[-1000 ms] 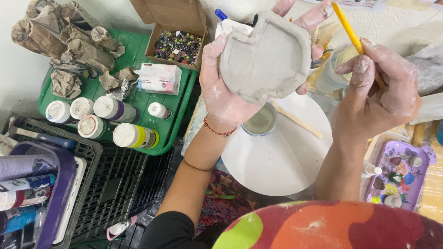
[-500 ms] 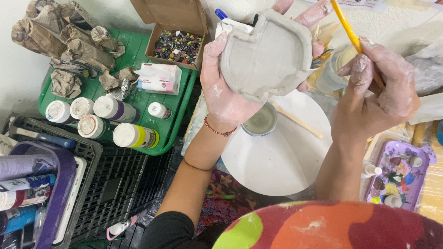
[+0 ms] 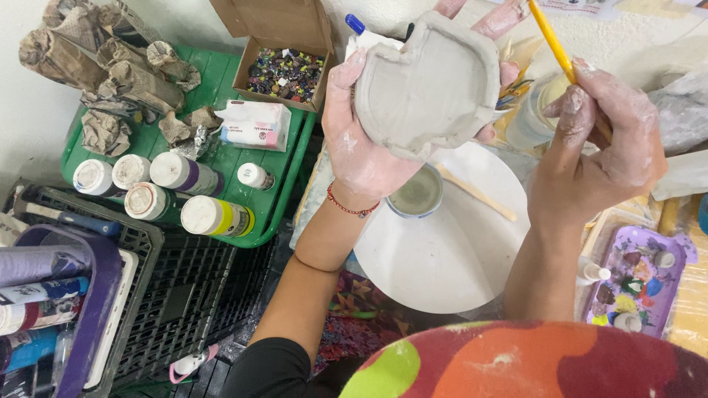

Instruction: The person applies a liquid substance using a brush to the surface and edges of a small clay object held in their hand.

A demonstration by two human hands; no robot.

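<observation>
My left hand [image 3: 361, 147], smeared with clay and wearing a red thread bracelet, holds up a shallow grey clay dish [image 3: 431, 85] with a raised, uneven rim, its hollow facing me. My right hand [image 3: 601, 151], also clay-smeared, grips a yellow brush handle [image 3: 552, 40] that slants up toward the top edge; its tip is hidden behind the hand, just right of the dish. Below the dish lies a round white board [image 3: 442, 258] with a small cup of grey water [image 3: 417, 193] and a wooden stick [image 3: 476, 193] on it.
A green tray [image 3: 276, 184] on the left holds several paint bottles, crumpled paper lumps, a small white-and-pink box and a cardboard box of coloured beads [image 3: 284, 74]. A black crate [image 3: 169, 295] sits lower left. A purple paint palette [image 3: 638, 280] lies at right.
The clay dish in my left hand has turned slightly and shifted a little up and right. My right hand with the brush has stayed almost still.
</observation>
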